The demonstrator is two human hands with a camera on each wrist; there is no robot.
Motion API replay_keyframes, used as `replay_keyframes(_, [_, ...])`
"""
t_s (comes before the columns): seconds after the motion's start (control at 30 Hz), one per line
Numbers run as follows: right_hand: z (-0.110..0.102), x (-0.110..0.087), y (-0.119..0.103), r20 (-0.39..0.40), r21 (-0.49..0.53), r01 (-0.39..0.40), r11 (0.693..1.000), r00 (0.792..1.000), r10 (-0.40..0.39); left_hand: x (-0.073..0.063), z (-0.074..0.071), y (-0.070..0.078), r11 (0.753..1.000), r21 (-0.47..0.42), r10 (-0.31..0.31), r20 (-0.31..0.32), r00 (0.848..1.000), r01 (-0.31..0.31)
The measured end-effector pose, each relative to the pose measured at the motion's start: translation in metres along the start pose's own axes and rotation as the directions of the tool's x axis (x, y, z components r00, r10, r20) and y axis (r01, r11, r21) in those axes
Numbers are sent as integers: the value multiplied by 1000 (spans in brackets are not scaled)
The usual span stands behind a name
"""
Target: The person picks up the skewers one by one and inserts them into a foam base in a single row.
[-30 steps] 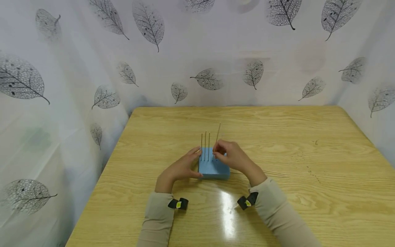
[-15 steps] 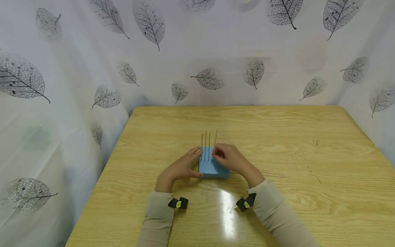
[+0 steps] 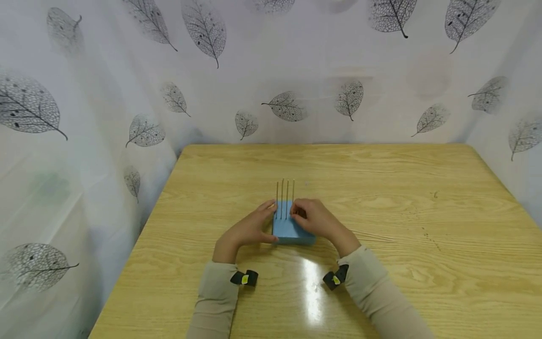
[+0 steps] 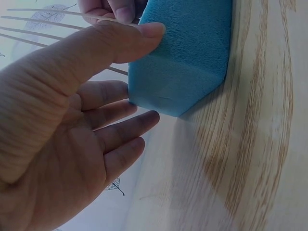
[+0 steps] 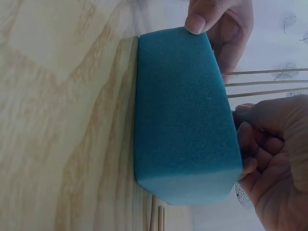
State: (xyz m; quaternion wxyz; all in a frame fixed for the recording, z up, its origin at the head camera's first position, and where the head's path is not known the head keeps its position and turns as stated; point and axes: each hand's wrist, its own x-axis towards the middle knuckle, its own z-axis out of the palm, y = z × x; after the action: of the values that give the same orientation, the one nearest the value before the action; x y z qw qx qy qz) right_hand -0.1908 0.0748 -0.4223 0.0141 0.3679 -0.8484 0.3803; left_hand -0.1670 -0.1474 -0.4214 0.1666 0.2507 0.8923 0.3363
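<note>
A blue foam block (image 3: 292, 231) rests on the wooden table, with three thin wooden sticks (image 3: 282, 197) standing upright in a row in its top. My left hand (image 3: 249, 229) holds the block by its left end, the thumb (image 4: 151, 31) on the front face and the forefinger toward the back corner. Other fingers are spread beside the end face. My right hand (image 3: 318, 217) pinches a fourth wooden stick (image 3: 293, 188) low down, close over the block's top. That stick stands nearly upright beside the row; its lower end is hidden behind the fingers.
Several loose wooden sticks (image 3: 374, 236) lie on the table (image 3: 423, 197) to the right of the block, partly behind the right forearm. A white curtain (image 3: 305, 70) with leaf prints hangs along the table's back and sides. Both wrists wear black straps (image 3: 244, 278).
The right hand has moved down and slightly left with the stick. The stick has gone from leaning right to nearly upright, and its tip is lower. The left hand stays in place.
</note>
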Motion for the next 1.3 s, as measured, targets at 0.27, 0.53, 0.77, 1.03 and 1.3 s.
replay_keyframes(0.27, [1, -7, 0, 15, 11, -51, 999, 999, 51, -2, 4, -2, 1000, -19, -5, 7, 1000, 5])
replay_keyframes(0.53, [-10, -17, 2, -21, 39, -97, 995, 995, 98, -3, 5, -1, 1000, 22, 17, 4, 1000, -17])
replay_keyframes(0.77, [-24, -28, 7, -46, 54, -88, 995, 995, 90, -3, 3, 0, 999, 31, 11, 8, 1000, -12])
replay_keyframes(1.03, [-36, -47, 19, -77, 46, -140, 989, 987, 143, -2, 2, 0, 1000, 15, 1, 16, 1000, -2])
replay_keyframes(1.3, [-46, -62, 25, -87, 35, -190, 981, 977, 192, 0, 2, -1, 999, 35, 4, 22, 1000, -4])
